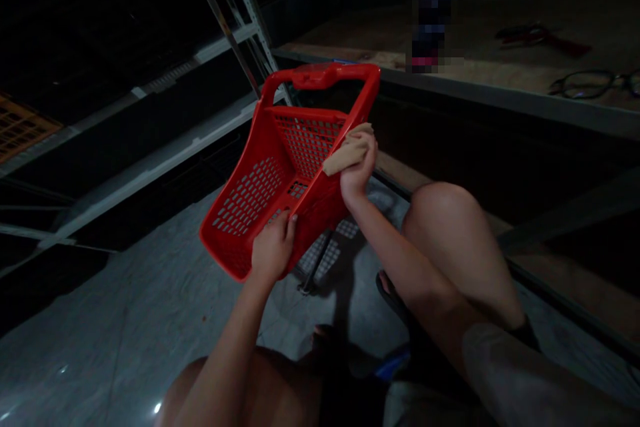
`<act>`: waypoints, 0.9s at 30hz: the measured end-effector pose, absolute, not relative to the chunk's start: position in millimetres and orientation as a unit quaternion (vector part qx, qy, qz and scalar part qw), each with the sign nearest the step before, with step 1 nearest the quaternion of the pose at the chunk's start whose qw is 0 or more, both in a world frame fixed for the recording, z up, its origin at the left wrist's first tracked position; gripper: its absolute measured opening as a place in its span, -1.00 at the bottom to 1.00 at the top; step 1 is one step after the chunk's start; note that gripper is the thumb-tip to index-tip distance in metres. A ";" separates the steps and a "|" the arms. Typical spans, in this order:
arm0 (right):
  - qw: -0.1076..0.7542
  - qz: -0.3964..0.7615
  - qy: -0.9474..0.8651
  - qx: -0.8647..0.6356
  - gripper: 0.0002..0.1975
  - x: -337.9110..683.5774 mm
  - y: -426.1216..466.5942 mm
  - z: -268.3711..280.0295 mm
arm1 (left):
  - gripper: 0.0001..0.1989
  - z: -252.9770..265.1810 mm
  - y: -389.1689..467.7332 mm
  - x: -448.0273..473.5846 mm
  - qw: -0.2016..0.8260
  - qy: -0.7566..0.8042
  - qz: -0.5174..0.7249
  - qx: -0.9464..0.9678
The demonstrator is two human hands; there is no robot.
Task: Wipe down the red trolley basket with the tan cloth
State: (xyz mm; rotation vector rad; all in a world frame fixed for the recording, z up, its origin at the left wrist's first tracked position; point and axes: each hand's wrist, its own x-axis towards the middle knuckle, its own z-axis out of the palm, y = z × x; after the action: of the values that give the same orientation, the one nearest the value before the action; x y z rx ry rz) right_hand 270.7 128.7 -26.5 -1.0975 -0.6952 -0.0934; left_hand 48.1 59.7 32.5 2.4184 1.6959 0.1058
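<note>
Red basket [260, 167]; slotted walls [253, 197], handle [315, 77] atop; left grip [273, 243] clasping rim [309, 195]; right grip [361, 163] clasping tan cloth [343, 159]

Short sleeve [505, 363] — greyish, dark sandal [395, 300], bare knees [445, 213]

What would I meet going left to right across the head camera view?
Orange slatted crate, red basket with the left hand on its rim, then the right hand holding a tan cloth, pixelated upright object, eyeglasses.
</note>
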 end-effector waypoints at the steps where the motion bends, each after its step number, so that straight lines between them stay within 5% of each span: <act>1: 0.792 -0.062 -0.321 -0.516 -0.80 275.3 130.2 -19.7 | -0.56 31.9 59.8 48.4 0.090 0.573 0.034 0.814; 8: 0.628 0.072 -0.462 -0.622 -0.71 162.0 49.2 -98.2 | -0.57 33.7 59.9 52.4 0.061 0.568 0.031 0.820; 13: 0.637 0.134 -0.497 -0.575 -0.65 96.7 7.9 -152.4 | -0.55 33.8 62.0 49.3 0.061 0.571 0.033 0.818; 21: 0.757 0.017 -0.356 -0.547 -0.68 205.5 75.4 -43.5 | -0.59 34.3 61.6 53.4 0.070 0.555 0.024 0.828; 27: 0.674 -0.028 -0.456 -0.580 -0.75 223.5 82.4 -30.2 | -0.59 29.6 61.2 52.4 0.056 0.549 0.045 0.832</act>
State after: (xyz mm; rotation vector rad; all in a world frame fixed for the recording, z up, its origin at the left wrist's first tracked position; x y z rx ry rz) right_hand 223.5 82.4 -30.2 -1.3054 -1.0261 -0.0625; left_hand 52.4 61.2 29.6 2.5262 1.6672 0.1363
